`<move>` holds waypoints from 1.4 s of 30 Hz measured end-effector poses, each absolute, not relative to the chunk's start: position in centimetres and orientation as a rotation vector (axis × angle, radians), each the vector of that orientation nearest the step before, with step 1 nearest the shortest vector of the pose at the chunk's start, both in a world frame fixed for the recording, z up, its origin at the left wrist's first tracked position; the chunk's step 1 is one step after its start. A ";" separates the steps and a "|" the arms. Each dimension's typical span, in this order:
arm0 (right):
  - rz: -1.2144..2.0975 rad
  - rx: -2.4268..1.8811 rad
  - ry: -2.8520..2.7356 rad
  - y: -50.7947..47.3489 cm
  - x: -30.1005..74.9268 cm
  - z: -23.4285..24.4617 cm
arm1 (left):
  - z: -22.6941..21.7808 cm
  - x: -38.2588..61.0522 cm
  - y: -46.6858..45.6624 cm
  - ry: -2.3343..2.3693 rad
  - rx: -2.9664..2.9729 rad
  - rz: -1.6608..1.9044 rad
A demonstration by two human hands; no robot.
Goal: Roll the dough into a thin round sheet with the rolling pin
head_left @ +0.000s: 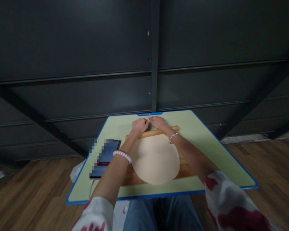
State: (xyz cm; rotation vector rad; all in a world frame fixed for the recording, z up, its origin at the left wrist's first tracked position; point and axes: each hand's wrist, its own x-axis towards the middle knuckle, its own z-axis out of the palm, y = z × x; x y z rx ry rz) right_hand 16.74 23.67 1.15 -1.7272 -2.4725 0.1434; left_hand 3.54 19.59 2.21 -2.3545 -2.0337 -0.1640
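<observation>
A wooden rolling pin lies crosswise at the far edge of a large, round, thin sheet of pale dough. My left hand is over the pin's left part, fingers curled down and closed. Over its right part is my right hand, its fingers bent and pointing towards the left hand. Both hands bear on the pin, and their undersides are hidden. Beneath the dough, a brown wooden board shows at the sides and along the near edge.
The board rests on a small pale green table with a blue rim. A phone with a cable lies left of my left forearm. A dark panelled wall stands just behind the table. My knees are under its near edge.
</observation>
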 end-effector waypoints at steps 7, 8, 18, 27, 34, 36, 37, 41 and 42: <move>0.109 -1.750 -2.455 23.6 16.8 0.8 | 2.0 3.5 19.7 -2.065 -2.347 -0.155; 0.099 -1.754 -2.452 23.5 16.9 0.7 | 1.9 3.5 19.6 -2.063 -2.360 -0.147; 0.088 -1.758 -2.498 21.7 17.3 0.8 | 2.0 3.8 17.9 -1.945 -2.586 -0.085; -0.043 -1.676 -2.538 15.8 18.6 1.4 | 1.3 4.8 13.3 -1.926 -2.549 -0.142; -0.188 -1.605 -2.478 11.4 19.6 0.7 | 0.8 5.7 8.2 -1.828 -2.469 -0.389; -0.216 -1.589 -2.442 10.2 19.9 0.1 | 0.4 5.9 6.9 -1.766 -2.460 -0.445; -0.220 -1.585 -2.422 9.6 20.1 -0.1 | 0.2 5.9 6.2 -1.733 -2.460 -0.459; -0.227 -1.500 -2.388 6.4 20.8 -0.4 | -0.6 6.3 3.5 -1.631 -2.457 -0.498; -0.230 -1.466 -2.391 5.5 21.0 -0.4 | -0.8 6.4 2.7 -1.612 -2.452 -0.515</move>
